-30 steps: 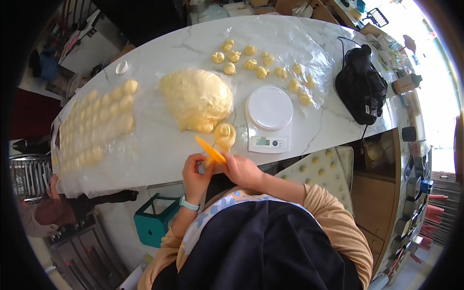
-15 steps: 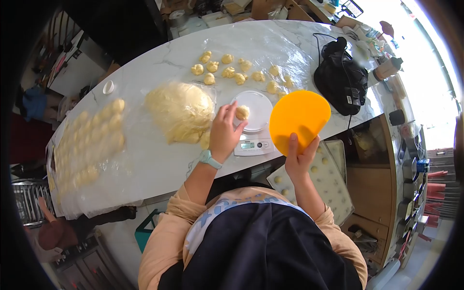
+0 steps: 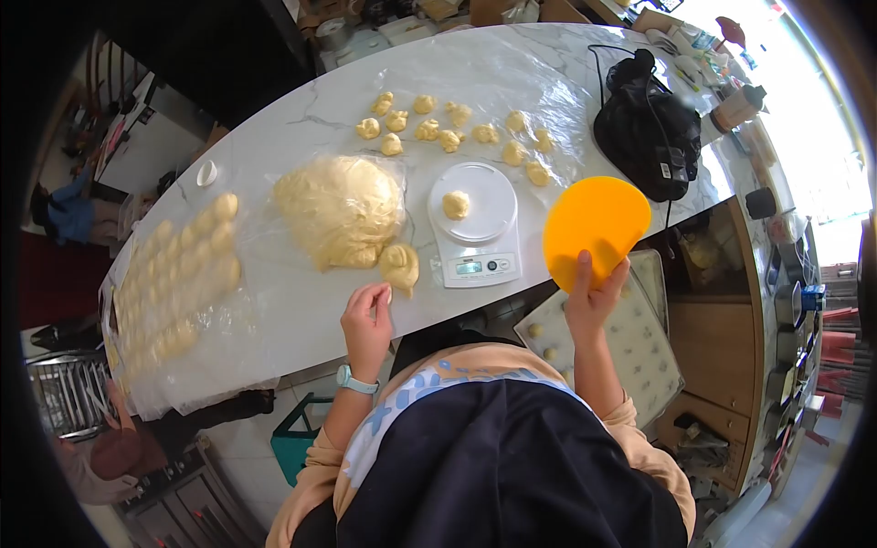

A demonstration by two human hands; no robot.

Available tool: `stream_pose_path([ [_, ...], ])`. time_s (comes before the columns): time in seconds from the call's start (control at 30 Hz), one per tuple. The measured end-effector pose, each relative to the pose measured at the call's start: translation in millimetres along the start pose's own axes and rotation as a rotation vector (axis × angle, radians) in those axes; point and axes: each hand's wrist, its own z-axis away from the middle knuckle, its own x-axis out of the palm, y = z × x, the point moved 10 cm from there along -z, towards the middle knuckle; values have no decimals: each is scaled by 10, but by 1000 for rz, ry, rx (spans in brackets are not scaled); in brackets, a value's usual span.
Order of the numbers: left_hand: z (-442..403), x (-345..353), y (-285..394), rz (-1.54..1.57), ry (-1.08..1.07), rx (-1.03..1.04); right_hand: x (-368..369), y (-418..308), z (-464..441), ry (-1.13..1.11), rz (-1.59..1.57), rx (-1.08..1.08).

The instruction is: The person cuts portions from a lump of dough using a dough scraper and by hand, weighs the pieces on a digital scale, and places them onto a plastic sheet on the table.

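The left hand has withdrawn from the dough piece on the scale.

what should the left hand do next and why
Probably grip the small dough lump beside the scale: the left hand is right by it, the right hand holds the yellow scraper, and one dough ball sits on the scale.

I'm in what looks like a baking kitchen: a white plastic digital scale sits on a white, grey-veined tabletop, with a big pale-yellow dough mound to its left, small rough yellow dough lumps beyond it, a pale rectangular tray low to its right, and a silvery barred metal rack far to its left.
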Motion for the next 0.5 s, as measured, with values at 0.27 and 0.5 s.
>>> stream_pose_path([
  [0.27, 30, 137, 532, -388, 171, 337, -33, -37, -3, -13, -31, -32],
  [0.5, 86, 160, -84, -128, 34, 116, -229, 61, -188, 36, 23, -30],
])
